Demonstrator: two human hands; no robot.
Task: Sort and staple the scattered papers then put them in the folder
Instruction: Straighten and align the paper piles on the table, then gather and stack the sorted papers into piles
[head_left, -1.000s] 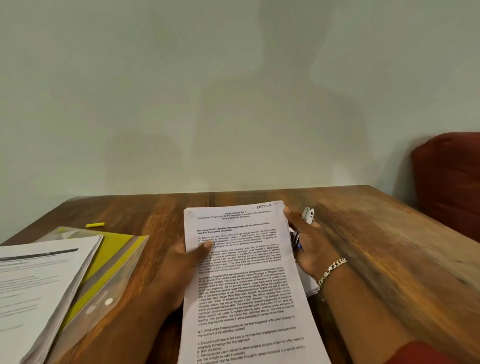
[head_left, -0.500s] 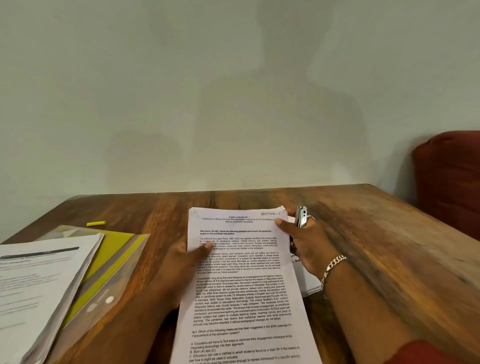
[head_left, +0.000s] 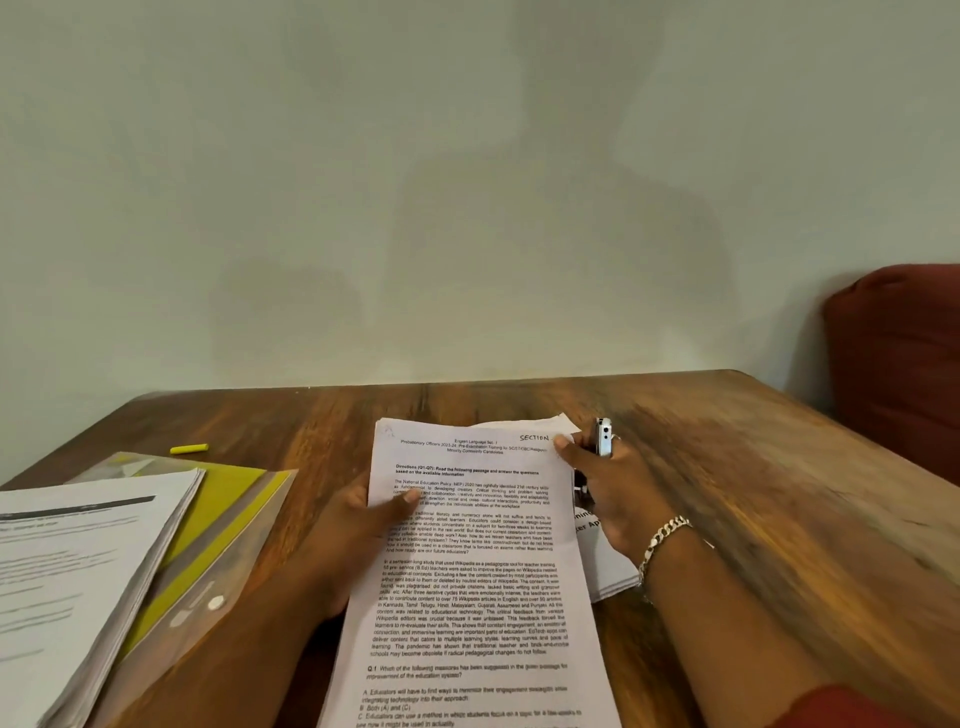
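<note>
Printed white paper set (head_left: 470, 561) headed "SECTION", held up over the middle of the brown wooden table (head_left: 753, 493). Gripped along its left edge by the left hand (head_left: 358, 535), thumb curled over the printed face, fingers hidden behind. Top right corner pinched under the thumb of the right hand (head_left: 608, 493), whose fingers also curl round a small silver stapler (head_left: 602, 436) standing up just right of that corner.

Over the last second: right thumb shifted from the sheet's right edge up onto the top right corner; sheet edges behind now fanned out slightly at the top, not flush. Stapler carried along, nearer the corner than before. Probably squaring the corner ahead of a staple; likely needs another tap to align first, else back sheets may miss the staple.

Under the right wrist, right of the held set: a second white printed sheaf (head_left: 608, 566) lying flat, partly covered. Well left of the held set: a thick white paper stack (head_left: 78, 561) resting on the clear yellow-backed plastic folder (head_left: 218, 561), nothing yet inside as far as visible. Beyond the folder, a small yellow highlighter cap (head_left: 189, 448). Far right of the table, a dark red cushion (head_left: 898, 364).
</note>
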